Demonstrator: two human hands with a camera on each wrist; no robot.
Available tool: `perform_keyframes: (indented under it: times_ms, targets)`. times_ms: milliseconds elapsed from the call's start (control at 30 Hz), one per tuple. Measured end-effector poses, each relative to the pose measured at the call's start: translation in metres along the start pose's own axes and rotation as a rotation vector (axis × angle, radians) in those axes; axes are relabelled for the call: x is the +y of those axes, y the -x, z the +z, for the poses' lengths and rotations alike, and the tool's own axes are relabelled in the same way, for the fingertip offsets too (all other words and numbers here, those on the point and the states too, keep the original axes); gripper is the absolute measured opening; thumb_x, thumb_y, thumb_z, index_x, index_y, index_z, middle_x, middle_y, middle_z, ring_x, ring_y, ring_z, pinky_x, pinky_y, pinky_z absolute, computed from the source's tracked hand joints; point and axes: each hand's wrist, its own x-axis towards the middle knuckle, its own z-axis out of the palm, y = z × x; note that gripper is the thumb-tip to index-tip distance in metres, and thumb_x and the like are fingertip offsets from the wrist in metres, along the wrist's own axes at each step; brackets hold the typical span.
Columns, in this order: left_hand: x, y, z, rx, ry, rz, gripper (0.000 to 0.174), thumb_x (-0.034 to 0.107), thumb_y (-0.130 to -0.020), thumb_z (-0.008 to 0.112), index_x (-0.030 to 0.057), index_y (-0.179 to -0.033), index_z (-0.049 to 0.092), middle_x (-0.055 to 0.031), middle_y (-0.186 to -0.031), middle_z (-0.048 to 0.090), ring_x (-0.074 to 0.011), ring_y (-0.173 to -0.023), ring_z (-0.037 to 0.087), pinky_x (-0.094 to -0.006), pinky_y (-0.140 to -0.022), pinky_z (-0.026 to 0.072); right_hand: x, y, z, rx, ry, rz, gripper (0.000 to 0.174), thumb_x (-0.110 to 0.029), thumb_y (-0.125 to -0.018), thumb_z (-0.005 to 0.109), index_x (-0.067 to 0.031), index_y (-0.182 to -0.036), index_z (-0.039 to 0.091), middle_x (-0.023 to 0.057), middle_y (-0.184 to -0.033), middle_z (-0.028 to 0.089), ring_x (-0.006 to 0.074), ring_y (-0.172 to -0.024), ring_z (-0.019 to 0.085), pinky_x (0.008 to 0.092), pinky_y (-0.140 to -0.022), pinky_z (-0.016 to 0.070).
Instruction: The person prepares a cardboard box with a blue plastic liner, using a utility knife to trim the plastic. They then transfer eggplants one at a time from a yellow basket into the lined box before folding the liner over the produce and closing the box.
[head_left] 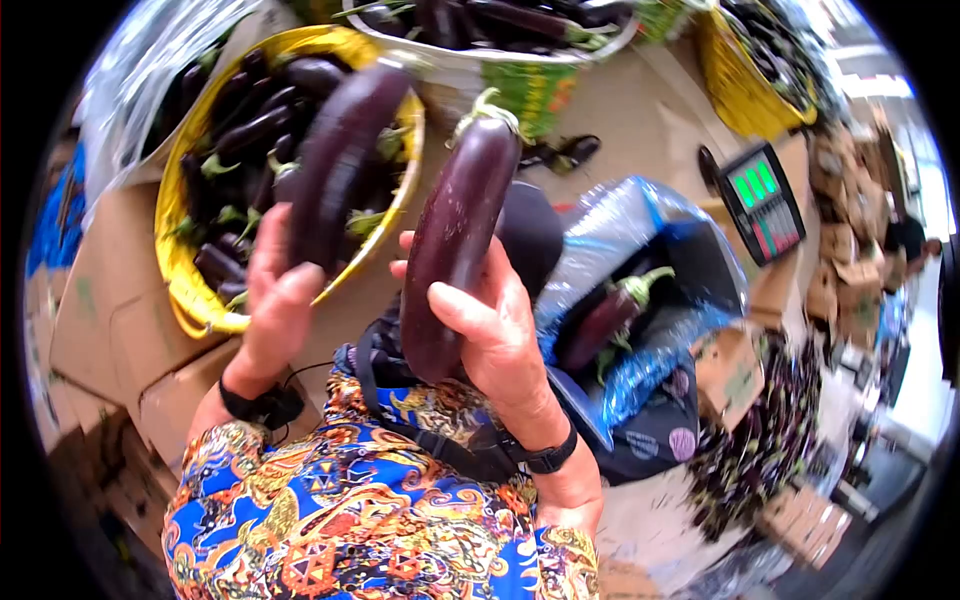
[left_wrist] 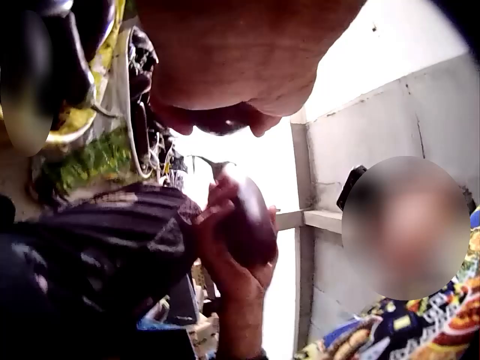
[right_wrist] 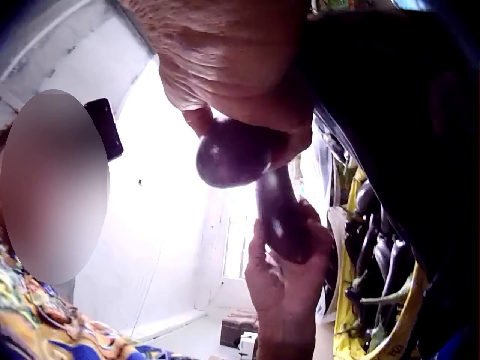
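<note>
Two large purple eggplants are held up over the lap. My left hand [head_left: 278, 300] grips one eggplant [head_left: 345, 150] by its lower end, in front of the yellow basket [head_left: 418, 180]; this one is blurred. My right hand [head_left: 497, 335] holds the other eggplant [head_left: 462, 235], thumb across its front, stem end up. The right wrist view shows the right-hand eggplant [right_wrist: 232, 154] close by, with the left-hand one [right_wrist: 289, 225] beyond. A lined bag [head_left: 650, 385] to the right of the right hand has an eggplant [head_left: 605, 325] inside.
Eggplants fill the yellow basket at left and a white-rimmed basket [head_left: 480, 55] at the top. Another yellow basket [head_left: 745, 90] stands top right, near a scale display [head_left: 762, 200] with green digits. A heap of eggplants [head_left: 765, 440] and cardboard boxes [head_left: 805, 520] lie at right.
</note>
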Motion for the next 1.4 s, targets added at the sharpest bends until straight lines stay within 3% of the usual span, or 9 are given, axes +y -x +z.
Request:
perform_keyframes:
  times_ms: [167,300,567,700,867,1067,1167,1267,1400]
  targets:
    - [-0.007,-0.036,-0.046,0.368,-0.313,0.164,0.058,0.02,-0.097,0.061,0.0013,-0.146,0.037,-0.0119,-0.133,0.054,-0.0184,-0.12,0.052,-0.0309,-0.105,0.0393,-0.051,0.051,-0.039,0.193,-0.04,-0.135,0.063,-0.027,-0.089,0.065,-0.0018,-0.141,0.041,0.0147,-0.127,0.06,0.0202,-0.103,0.065,0.032,-0.081,0.0557]
    - [-0.022,-0.048,-0.086,0.457,-1.243,0.394,0.058,0.017,-0.094,0.063,-0.0008,-0.145,0.04,-0.0178,-0.145,0.046,-0.0303,-0.135,0.042,-0.0393,-0.115,0.0289,-0.071,0.095,-0.089,0.443,0.195,-0.171,0.063,-0.035,-0.087,0.066,-0.0005,-0.136,0.047,0.0139,-0.123,0.061,0.0162,-0.095,0.064,0.0286,-0.079,0.0546]
    - [0.027,-0.062,0.106,-0.441,-1.135,0.773,0.081,0.005,-0.063,0.083,0.0046,-0.137,0.05,-0.0168,-0.146,0.045,-0.0368,-0.135,0.044,-0.044,-0.109,0.0398,-0.085,0.118,-0.115,0.328,0.282,0.119,0.064,-0.034,-0.083,0.069,-0.0005,-0.134,0.049,0.0122,-0.116,0.064,0.0161,-0.094,0.065,0.0305,-0.081,0.0523]
    - [0.007,-0.085,0.179,-1.16,-1.014,1.12,0.043,0.01,-0.081,0.061,0.0079,-0.123,0.06,-0.0116,-0.12,0.059,-0.0304,-0.114,0.057,-0.0442,-0.098,0.0432,-0.077,0.115,-0.107,0.032,0.288,0.282,0.082,-0.046,-0.079,0.07,0.0027,-0.14,0.045,0.0119,-0.116,0.064,0.0189,-0.097,0.066,0.0304,-0.085,0.0522]
    - [0.01,-0.098,0.173,-1.113,-1.034,0.749,0.059,0.003,-0.057,0.076,0.0071,-0.114,0.06,-0.0122,-0.108,0.061,-0.0339,-0.103,0.058,-0.0423,-0.089,0.0479,-0.043,0.126,-0.169,0.444,0.248,-0.024,0.045,-0.034,-0.1,0.057,0.0028,-0.125,0.057,0.0104,-0.119,0.065,0.0168,-0.099,0.064,0.0309,-0.091,0.0503]
    - [0.036,-0.101,0.177,-0.855,-1.001,0.45,0.066,0.012,-0.07,0.084,0.0046,-0.127,0.053,-0.0136,-0.11,0.064,-0.0278,-0.101,0.063,-0.0363,-0.089,0.0489,-0.005,0.058,-0.188,0.766,1.195,-0.107,0.071,-0.043,-0.075,0.08,0.0012,-0.125,0.057,0.0246,-0.114,0.061,0.0423,-0.11,0.057,0.0451,-0.097,0.0465]
    - [0.04,-0.1,0.188,-0.785,-0.774,0.196,0.053,0.033,-0.087,0.074,0.0017,-0.124,0.053,-0.0064,-0.092,0.063,-0.0142,-0.088,0.061,-0.0302,-0.081,0.0483,0.007,0.039,-0.188,0.904,1.48,-0.099,0.056,-0.043,-0.077,0.079,0.0021,-0.104,0.06,0.0249,-0.109,0.063,0.0395,-0.103,0.062,0.0453,-0.092,0.0481]
    - [0.029,-0.1,0.187,-0.851,-0.46,-0.263,0.052,0.039,-0.091,0.069,-0.0014,-0.121,0.055,-0.005,-0.097,0.062,-0.01,-0.087,0.06,-0.0249,-0.081,0.0478,-0.001,0.052,-0.2,0.86,1.184,-0.058,0.053,-0.042,-0.075,0.079,0.001,-0.097,0.057,0.0256,-0.098,0.066,0.0426,-0.093,0.064,0.0476,-0.083,0.0515]
    - [0.0,-0.096,0.18,-0.774,-0.363,-0.426,0.045,0.035,-0.095,0.063,0.002,-0.123,0.051,-0.0046,-0.095,0.061,-0.0094,-0.082,0.059,-0.0234,-0.074,0.0493,-0.033,0.103,-0.224,0.784,0.646,-0.091,0.034,-0.026,-0.086,0.076,-0.0016,-0.102,0.059,0.0052,-0.091,0.065,0.0164,-0.082,0.061,0.0311,-0.076,0.051]
